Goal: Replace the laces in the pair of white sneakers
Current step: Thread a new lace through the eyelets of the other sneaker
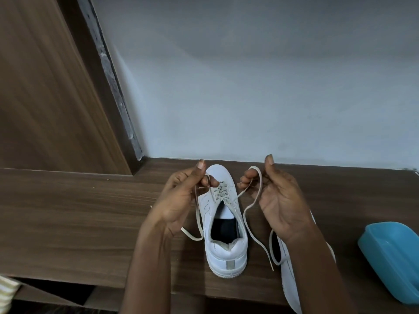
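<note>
A white sneaker (225, 241) stands upright on the brown wooden table (79, 223), heel toward me, with a pale lace (251, 225) threaded through its front eyelets. My left hand (181, 200) pinches the left end of that lace above the shoe's left side. The lace's right end loops over the curled fingers of my right hand (278, 200), then trails down to the table. A second white sneaker (288, 275) lies to the right, mostly hidden under my right forearm.
A blue plastic container (392, 261) lies at the table's right edge. A pale wall rises just behind the table, and a wooden panel (45, 87) stands at the left. A striped cloth (6, 291) shows at the lower left.
</note>
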The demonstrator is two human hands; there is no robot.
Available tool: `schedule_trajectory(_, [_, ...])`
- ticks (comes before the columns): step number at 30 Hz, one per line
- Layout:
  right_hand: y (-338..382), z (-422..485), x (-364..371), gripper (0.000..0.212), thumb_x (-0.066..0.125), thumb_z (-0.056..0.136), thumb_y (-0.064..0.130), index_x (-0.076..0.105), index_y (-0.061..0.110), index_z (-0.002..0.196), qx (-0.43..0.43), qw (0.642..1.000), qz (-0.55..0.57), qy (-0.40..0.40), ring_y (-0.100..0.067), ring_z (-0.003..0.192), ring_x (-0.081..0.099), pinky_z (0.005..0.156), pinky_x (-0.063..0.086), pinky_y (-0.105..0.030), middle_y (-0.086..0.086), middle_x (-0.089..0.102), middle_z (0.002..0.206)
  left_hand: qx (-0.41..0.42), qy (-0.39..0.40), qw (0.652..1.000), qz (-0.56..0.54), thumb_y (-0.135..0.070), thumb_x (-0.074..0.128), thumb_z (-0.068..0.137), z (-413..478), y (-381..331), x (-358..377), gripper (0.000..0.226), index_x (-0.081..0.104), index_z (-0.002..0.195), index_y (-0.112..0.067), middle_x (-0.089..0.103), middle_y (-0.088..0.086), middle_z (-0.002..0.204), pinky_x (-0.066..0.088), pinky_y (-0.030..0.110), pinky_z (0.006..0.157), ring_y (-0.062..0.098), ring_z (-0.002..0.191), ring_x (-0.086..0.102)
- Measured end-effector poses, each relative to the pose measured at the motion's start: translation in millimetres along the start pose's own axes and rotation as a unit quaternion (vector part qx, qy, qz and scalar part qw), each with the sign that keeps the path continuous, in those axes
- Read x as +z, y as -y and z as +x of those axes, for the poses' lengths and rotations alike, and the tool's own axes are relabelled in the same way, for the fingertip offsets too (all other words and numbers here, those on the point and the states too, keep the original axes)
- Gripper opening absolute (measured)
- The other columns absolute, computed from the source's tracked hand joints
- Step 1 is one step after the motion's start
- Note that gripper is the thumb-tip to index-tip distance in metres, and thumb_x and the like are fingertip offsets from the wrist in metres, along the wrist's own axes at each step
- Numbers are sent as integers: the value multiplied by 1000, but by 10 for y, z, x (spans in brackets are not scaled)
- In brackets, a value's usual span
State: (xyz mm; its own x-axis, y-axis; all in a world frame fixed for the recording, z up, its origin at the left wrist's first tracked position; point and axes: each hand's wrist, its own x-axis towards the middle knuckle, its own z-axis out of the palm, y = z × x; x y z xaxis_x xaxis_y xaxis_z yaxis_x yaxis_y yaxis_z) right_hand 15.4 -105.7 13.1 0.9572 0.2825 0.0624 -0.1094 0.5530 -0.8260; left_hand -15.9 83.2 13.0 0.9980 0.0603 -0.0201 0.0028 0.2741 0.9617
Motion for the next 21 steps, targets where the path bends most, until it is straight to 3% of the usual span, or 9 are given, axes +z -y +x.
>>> schedule_trajectory(3, [31,13,-76,46,58,93,35,53,11,54,6,1000,1,-21,-18,48,49,54,45,-32,-5,49,51,-30,-13,998,-49,-42,57,92,-2,13,-20,48,50,54,-13,49,3,58,54,39,78,15,56,46])
schedule_trajectory(6, [28,3,-172,39,75,82,25,46,11,59,-2,980,-192,-59,-10,38,29,43,22,-22,-1,38,45,-39,-80,994,64,-48,55,94,25,36,-46,58,45,51,-10,44,3,52,37,25,51,14,48,36])
schedule_trajectory(8, [-13,-1,-204,30,77,83,17,52,13,67,-5,934,-350,-69,-10,43,41,46,33,-20,2,49,49,-17,-113,978,176,-44,59,94,49,91,-93,58,47,56,-2,47,6,52,37,21,46,17,49,41])
schedule_trajectory(10, [-83,8,-209,17,80,80,25,65,21,78,-10,865,-499,-48,-5,55,57,58,41,-17,6,65,61,25,-112,949,292,-40,67,91,66,161,-165,50,51,66,1,53,4,55,41,21,49,18,52,50])
schedule_trajectory(13, [-196,7,-207,19,79,77,48,72,31,81,13,764,-645,5,3,70,63,61,41,-16,14,70,73,68,-84,877,468,-39,76,82,57,205,-230,20,66,75,-23,62,-9,59,42,18,55,2,55,56])
schedule_trajectory(15, [-217,14,-202,21,74,79,55,74,33,77,28,726,-686,26,3,70,63,61,44,-21,18,69,71,48,-55,833,548,-47,75,79,36,195,-263,18,68,70,-33,60,-16,55,41,22,56,0,55,56])
schedule_trajectory(17, [-201,32,-245,23,74,82,51,73,30,72,35,719,-694,33,2,62,60,60,45,-24,20,64,61,11,-17,812,584,-52,73,79,31,195,-342,24,67,61,-36,61,-17,54,44,26,57,2,55,56])
schedule_trajectory(19, [-170,42,-290,25,74,84,43,69,26,66,42,738,-672,47,1,53,53,59,43,-27,16,60,52,-17,40,848,528,-49,71,84,26,189,-420,25,72,64,-34,69,-10,62,50,34,63,11,58,61])
schedule_trajectory(21, [-150,37,-294,24,71,89,36,71,24,68,51,786,-614,49,-4,57,57,66,47,-31,4,66,60,-14,63,890,451,-47,66,89,15,173,-427,27,75,71,-29,73,0,72,52,39,69,15,62,63])
